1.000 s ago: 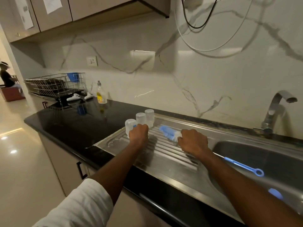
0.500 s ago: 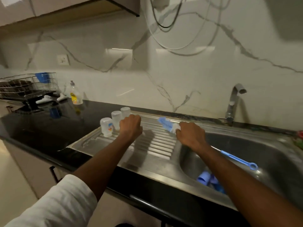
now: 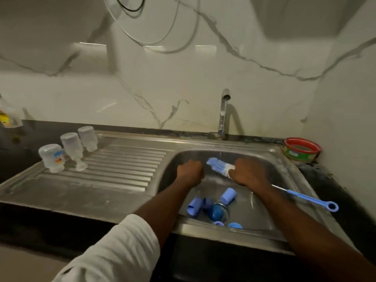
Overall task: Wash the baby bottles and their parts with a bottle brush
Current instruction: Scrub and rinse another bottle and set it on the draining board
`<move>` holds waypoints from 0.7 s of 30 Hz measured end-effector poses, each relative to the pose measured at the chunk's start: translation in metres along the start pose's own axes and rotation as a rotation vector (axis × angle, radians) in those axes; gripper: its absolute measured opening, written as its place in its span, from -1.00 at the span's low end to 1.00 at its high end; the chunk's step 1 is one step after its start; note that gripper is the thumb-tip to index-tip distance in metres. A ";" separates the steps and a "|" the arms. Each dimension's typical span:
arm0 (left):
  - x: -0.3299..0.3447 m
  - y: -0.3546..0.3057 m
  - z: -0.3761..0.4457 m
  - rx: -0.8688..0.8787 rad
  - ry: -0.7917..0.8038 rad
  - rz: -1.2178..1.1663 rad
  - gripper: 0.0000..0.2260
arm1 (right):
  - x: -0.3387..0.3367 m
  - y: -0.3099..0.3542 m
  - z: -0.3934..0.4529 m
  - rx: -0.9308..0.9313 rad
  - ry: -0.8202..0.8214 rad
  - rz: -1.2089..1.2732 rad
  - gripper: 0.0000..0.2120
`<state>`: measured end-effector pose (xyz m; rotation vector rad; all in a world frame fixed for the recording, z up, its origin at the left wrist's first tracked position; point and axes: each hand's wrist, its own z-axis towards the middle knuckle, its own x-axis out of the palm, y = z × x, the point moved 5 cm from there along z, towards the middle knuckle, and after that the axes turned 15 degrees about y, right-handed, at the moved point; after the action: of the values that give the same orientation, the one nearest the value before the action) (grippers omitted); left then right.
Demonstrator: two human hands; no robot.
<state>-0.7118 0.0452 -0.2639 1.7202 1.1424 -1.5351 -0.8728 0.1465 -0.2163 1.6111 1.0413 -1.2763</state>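
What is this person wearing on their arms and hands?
Both hands, left hand and right hand, are bare, with no gloves, rings or watch visible. The left arm has a white fabric sleeve pushed up near the elbow. The right forearm is bare throughout.

Over the sink (image 3: 284, 180), the right hand (image 3: 249, 174) grips the bottle brush (image 3: 219, 166); the left hand (image 3: 190, 173) is a fist. Three bottles (image 3: 70, 148) stand inverted on the drainboard (image 3: 122, 165).
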 end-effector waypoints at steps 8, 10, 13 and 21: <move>0.057 -0.010 0.053 -0.009 0.427 0.162 -0.65 | 0.013 -0.032 0.027 0.054 0.027 0.083 -0.65; 0.062 -0.009 0.058 0.001 0.426 0.194 -0.66 | 0.015 -0.035 0.031 0.072 0.033 0.080 -0.64; 0.061 -0.010 0.065 0.042 0.281 0.124 -0.59 | 0.019 -0.039 0.033 0.102 0.044 0.081 -0.62; 0.004 -0.051 0.073 0.204 -0.211 -0.559 -0.88 | 0.018 -0.060 0.028 0.203 0.048 0.081 -0.69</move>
<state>-0.7926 0.0089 -0.2747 1.3740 1.4721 -2.1743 -0.9349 0.1418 -0.2445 1.8257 0.8885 -1.3296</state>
